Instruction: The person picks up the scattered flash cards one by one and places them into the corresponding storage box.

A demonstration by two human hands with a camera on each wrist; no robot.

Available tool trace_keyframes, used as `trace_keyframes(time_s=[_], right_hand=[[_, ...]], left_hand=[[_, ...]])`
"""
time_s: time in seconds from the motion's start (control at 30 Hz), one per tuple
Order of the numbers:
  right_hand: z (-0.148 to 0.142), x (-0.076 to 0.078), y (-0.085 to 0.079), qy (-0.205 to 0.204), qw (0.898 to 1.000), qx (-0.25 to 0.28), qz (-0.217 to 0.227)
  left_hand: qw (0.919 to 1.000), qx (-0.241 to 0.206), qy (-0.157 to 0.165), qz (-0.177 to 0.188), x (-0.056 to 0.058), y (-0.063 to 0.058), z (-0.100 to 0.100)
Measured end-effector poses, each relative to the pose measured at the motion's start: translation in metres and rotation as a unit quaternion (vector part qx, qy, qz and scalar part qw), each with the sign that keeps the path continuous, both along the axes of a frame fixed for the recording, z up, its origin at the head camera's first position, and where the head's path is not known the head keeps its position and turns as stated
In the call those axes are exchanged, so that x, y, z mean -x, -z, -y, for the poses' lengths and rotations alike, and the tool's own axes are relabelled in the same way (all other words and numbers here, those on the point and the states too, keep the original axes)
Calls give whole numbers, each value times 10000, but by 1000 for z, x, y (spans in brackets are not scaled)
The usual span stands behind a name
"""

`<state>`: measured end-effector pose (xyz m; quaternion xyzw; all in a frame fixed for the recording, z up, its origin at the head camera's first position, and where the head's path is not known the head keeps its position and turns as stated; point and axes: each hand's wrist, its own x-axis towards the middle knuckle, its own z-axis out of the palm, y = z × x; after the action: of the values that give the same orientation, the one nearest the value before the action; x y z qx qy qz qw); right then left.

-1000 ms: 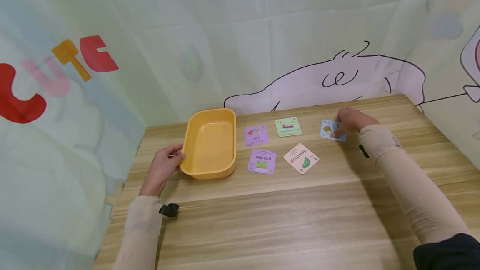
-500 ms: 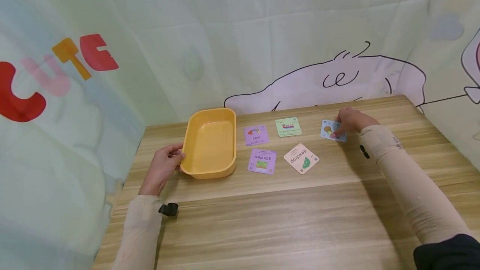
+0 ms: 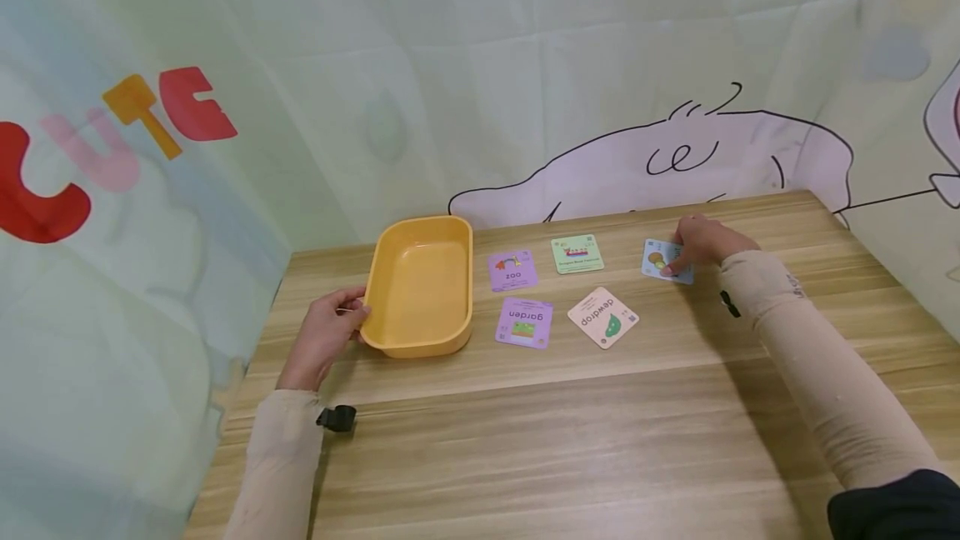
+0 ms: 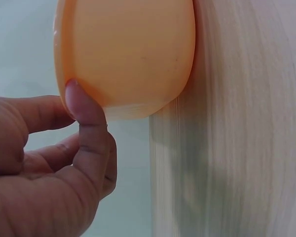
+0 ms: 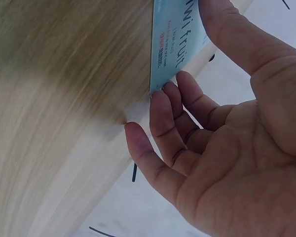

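My left hand pinches the near left rim of a yellow plastic tray with thumb and fingers. In the left wrist view the thumb lies inside the tray wall and the index finger outside. On the right, my right hand holds a blue kiwifruit card at its right side, and the card still lies at table level. The right wrist view puts the thumb over the card's printed face, with fingertips at its edge; part of the card is out of that view.
Between tray and right hand lie a purple "zoo" card, a purple "garden" card, a green Dragon Boat Festival card and a pink "dewdrop" card. A printed curtain hangs behind the wooden table.
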<state>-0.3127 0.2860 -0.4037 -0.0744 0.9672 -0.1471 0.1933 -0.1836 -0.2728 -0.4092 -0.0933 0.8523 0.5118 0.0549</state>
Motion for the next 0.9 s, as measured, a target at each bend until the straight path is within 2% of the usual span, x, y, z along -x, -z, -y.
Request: trace_keyframes(time_s=[0.9], right_hand=[[-6,5,7,77,9998,-115,106]], left_hand=[[10000,17,59,8,-2,-3,-1]])
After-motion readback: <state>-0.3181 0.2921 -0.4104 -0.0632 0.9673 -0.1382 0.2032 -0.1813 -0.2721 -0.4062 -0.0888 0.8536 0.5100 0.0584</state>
